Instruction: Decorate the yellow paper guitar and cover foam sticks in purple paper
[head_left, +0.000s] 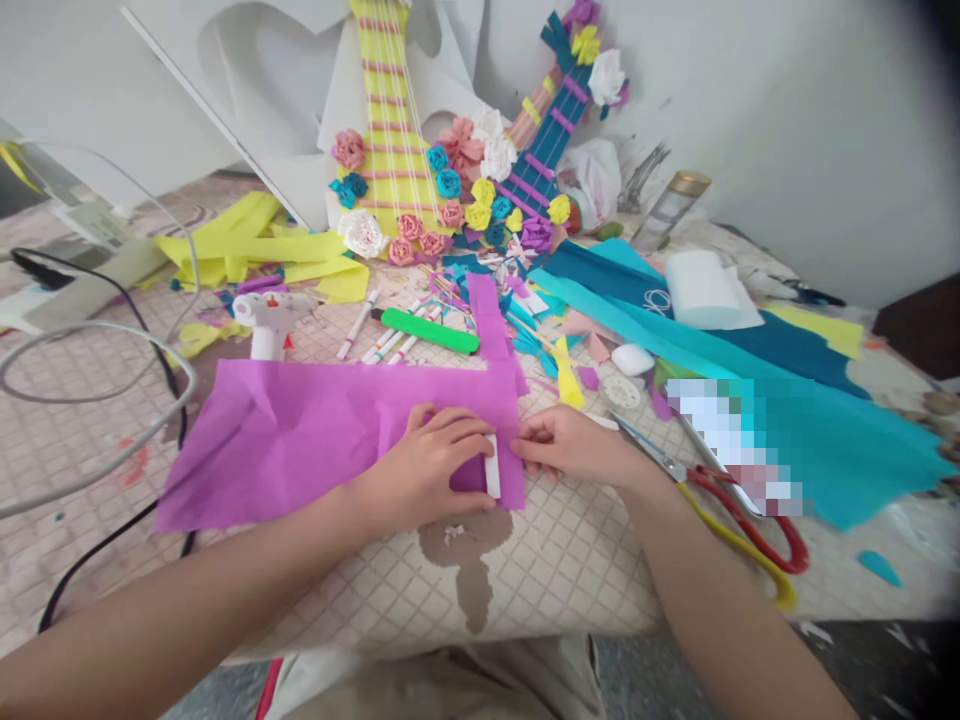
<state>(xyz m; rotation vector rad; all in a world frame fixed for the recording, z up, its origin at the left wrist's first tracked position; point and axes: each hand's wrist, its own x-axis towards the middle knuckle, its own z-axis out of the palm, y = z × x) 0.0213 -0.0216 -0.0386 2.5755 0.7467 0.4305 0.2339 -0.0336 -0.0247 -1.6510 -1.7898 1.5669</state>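
A wide sheet of purple crepe paper (315,430) lies across the table in front of me. My left hand (442,455) rests on its right part, thumb and fingertips at either end of a small white strip (492,468), holding it against the paper. At the sheet's right edge, my right hand (551,443) is closed, its fingertips pinching the purple border. Scissors (679,470) with red and yellow handles lie beside my right forearm. A white glue gun (270,318) stands beyond the sheet, and a green cutter (427,330) lies farther right.
Two paper-flowered guitars, one yellow (386,120) and one blue (551,140), lean at the back. Teal crepe paper (832,440), a white roll (701,287) and a blurred-out phone (739,450) lie right. Cables (187,400) loop at left; markers (382,340) and scraps lie mid-table.
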